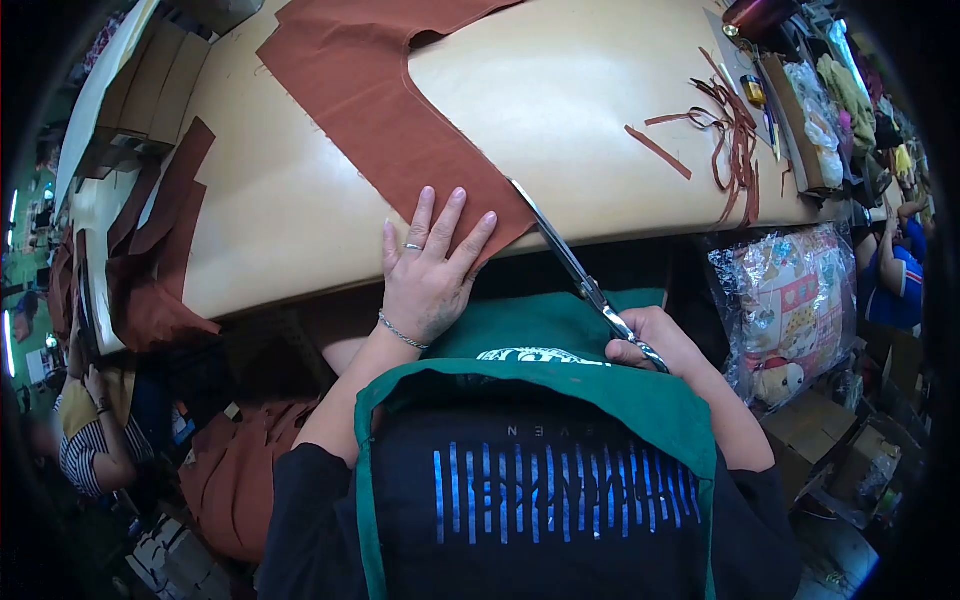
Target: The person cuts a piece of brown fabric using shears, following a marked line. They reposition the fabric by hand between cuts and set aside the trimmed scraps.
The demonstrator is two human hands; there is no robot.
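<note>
A large rust-brown cloth (390, 120) lies flat across the table, its narrow end at the near edge. My left hand (430, 270) rests on that end with the fingers spread, a ring and a bracelet on it. Long metal scissors (575, 265) are held in my right hand (655, 340), its fingers wrapped round the handles. The scissors' tip touches the cloth's right edge, just right of my left hand. Whether the blades are apart is hard to tell.
Thin brown strips (735, 140) lie at the table's right, beside a box of plastic bags (805, 120). More brown cloth (165, 250) hangs at the left end. Cardboard boxes (165, 80) stand upper left. A wrapped patterned bundle (790, 300) is lower right. Other people are at both sides.
</note>
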